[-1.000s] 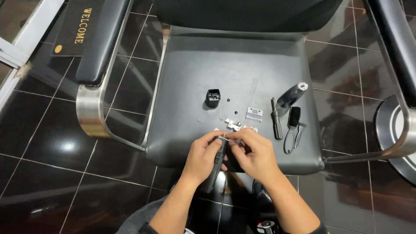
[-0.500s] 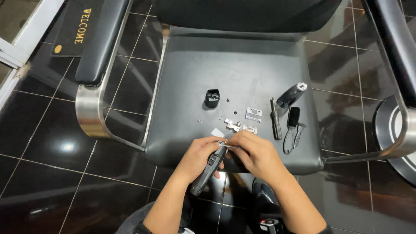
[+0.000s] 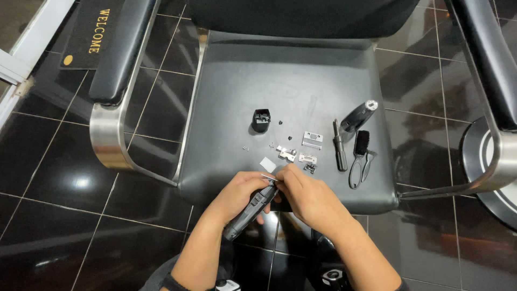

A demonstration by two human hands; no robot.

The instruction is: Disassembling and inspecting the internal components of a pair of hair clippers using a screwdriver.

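gripping dark clipper body [image 3: 249, 211], left hand [image 3: 237, 195]; right hand [image 3: 309, 195] pinching its blade end; small metal parts [image 3: 301, 156], brush [image 3: 362, 144] beyond on chair seat [image 3: 301, 75].

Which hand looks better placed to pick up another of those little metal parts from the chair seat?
Right hand: its fingers are only pinching at the clipper tip, nearest the metal parts. The left hand grips the clipper body.

Light falls from overhead and is fairly bright — the black chair seat [image 3: 301, 81] shows a soft grey sheen across its middle. Left of the seat, the glossy dark floor tiles [image 3: 70, 183] carry a white glare spot and smeared reflections. The chrome armrest frame [image 3: 107, 134] gleams. Small parts on the seat cast short, soft shadows. Focus is sharp throughout — straight lines bow slightly toward the edges.
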